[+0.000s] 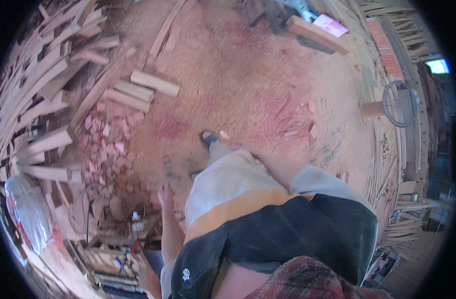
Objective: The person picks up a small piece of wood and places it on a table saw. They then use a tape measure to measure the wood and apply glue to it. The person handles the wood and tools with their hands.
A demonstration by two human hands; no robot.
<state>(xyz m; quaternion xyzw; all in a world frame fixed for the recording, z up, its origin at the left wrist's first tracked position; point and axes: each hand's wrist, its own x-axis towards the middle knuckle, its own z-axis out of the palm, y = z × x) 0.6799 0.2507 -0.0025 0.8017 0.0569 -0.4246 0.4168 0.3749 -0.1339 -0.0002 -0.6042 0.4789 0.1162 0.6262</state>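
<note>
While hanging near the body, apparently between handlings: left hand (164, 193) above and short of floor-strewn wood offcuts (119, 147); right hand (244, 148) beside a banded garment (287, 229). Impossible to tell finger closure in either. Called for in any pickup: bending, reaching. On the garment, a white emblem (186, 274); no words legible.

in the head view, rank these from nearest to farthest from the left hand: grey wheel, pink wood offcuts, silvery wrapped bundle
As seen in the head view, from the left hand:
1. pink wood offcuts, heaped on the floor just to the left
2. silvery wrapped bundle, near the left edge
3. grey wheel, far over on the right
</note>
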